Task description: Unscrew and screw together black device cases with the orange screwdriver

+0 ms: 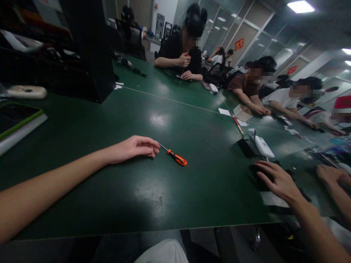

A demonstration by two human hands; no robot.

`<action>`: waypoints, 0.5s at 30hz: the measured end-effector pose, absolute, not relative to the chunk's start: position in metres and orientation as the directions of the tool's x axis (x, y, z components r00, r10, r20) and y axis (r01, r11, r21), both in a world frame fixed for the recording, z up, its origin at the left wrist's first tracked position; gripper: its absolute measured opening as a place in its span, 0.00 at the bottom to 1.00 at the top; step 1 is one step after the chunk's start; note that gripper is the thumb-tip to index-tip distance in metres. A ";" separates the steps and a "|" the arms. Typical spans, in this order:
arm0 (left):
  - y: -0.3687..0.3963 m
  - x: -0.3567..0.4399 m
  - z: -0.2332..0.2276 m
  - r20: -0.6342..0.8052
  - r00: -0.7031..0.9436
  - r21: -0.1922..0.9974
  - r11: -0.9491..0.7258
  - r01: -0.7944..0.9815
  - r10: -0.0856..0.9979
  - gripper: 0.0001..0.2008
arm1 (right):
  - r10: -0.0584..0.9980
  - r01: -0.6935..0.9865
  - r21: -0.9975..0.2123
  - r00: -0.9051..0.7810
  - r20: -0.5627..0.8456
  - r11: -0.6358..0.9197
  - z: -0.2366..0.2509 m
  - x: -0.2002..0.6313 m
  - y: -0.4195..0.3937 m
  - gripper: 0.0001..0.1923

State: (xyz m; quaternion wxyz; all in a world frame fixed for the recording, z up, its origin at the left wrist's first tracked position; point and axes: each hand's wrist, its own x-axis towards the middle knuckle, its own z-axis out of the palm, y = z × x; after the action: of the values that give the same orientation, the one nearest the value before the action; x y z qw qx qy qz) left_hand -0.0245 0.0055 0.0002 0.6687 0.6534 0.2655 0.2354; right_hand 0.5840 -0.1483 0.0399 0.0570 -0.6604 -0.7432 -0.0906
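Note:
An orange and black screwdriver (177,158) lies on the green table, its metal shaft pointing at my left hand. My left hand (136,148) rests on its side on the tabletop, fingers loosely bent and holding nothing. Its fingertips are beside the screwdriver's tip; I cannot tell whether they touch. On the right, my right hand (276,179) is stretched out with fingers apart, over or close to dark items that are blurred. Just beyond its fingers is a white rounded device (263,147) with a dark cable.
A tablet-like thing with a green edge (22,120) lies at the left, near a black upright panel (93,54). A small cardboard box (242,112) stands farther back. Another person's hands (331,175) rest at the right edge. Several people sit around the table.

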 end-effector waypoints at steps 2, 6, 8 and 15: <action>0.006 -0.025 0.000 -0.046 0.749 0.999 0.027 0.037 0.661 0.14 | 0.974 0.993 0.054 -0.114 0.195 0.105 0.040 0.582 -0.147 0.28; 0.005 -0.024 0.001 -0.041 0.750 0.999 0.017 0.040 0.660 0.14 | 0.983 0.995 0.033 -0.096 0.155 0.091 0.037 0.581 -0.144 0.30; 0.005 -0.024 0.001 -0.041 0.749 0.999 0.011 0.044 0.662 0.14 | 0.988 0.997 0.023 -0.078 0.136 0.075 0.035 0.581 -0.143 0.33; 0.007 -0.025 -0.003 -0.056 0.746 0.998 0.006 0.070 0.664 0.14 | 0.995 1.000 -0.021 -0.001 0.099 0.004 0.032 0.580 -0.145 0.35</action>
State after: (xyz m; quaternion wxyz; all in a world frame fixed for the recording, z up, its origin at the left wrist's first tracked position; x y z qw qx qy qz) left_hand -0.0250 0.0067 -0.0034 0.6537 0.6675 0.2748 0.2271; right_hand 0.5798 -0.1449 0.0316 0.0427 -0.7053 -0.7071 -0.0274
